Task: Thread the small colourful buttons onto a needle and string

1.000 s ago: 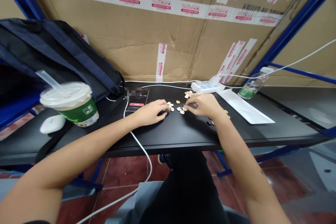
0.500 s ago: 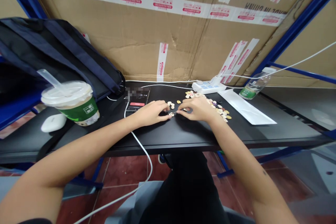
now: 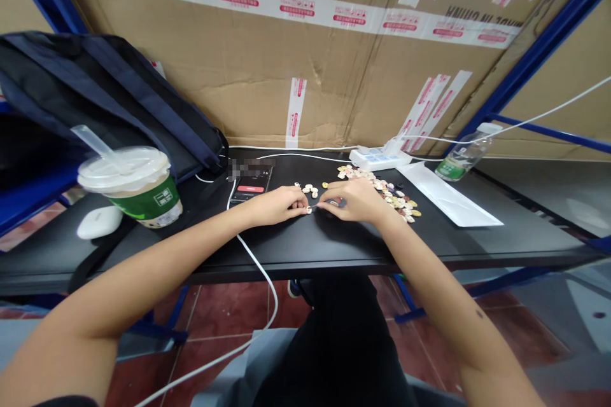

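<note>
My left hand (image 3: pixel 281 206) is closed in a pinch on a small pale button (image 3: pixel 309 210) with dark spots, just above the black tabletop. Facing it, my right hand (image 3: pixel 352 199) pinches a thin, needle-like thing whose tip points at the button; its exact kind is too small to make out. Beyond my left fingertips lie several loose pale buttons (image 3: pixel 314 191), with a yellowish button (image 3: pixel 324 185) close by. A heap of mixed buttons (image 3: pixel 403 205) spreads behind and to the right of my right hand, which partly hides it.
Left of my hands are a phone (image 3: pixel 251 187), a lidded drink cup (image 3: pixel 143 194) with a straw, a white earbud case (image 3: pixel 99 222) and a backpack (image 3: pixel 143 95). To the right are a white packet (image 3: pixel 449 194), a bottle (image 3: pixel 465 156) and a power strip (image 3: pixel 379 158). A white cable (image 3: pixel 258 261) hangs over the front edge.
My left hand has shifted slightly left and down with the button, uncovering another loose button behind it. The right hand has followed a little to the left.
</note>
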Action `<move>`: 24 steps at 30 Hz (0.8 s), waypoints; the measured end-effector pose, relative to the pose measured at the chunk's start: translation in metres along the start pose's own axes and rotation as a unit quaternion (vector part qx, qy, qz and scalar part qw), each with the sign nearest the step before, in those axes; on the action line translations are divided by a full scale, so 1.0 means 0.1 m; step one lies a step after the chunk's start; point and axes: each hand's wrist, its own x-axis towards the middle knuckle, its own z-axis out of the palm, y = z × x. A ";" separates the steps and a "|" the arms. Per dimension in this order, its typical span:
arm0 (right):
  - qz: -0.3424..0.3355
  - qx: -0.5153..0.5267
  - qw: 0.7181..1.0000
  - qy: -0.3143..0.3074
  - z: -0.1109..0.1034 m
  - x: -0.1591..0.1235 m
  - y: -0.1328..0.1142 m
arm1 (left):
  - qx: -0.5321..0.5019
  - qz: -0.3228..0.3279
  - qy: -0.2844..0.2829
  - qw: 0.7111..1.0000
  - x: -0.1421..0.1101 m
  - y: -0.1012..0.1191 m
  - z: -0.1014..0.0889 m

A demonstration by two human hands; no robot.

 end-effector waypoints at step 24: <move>0.178 -0.012 0.984 -0.001 -0.29 -0.23 0.31 | 0.161 -0.057 0.075 0.982 -0.03 0.03 0.03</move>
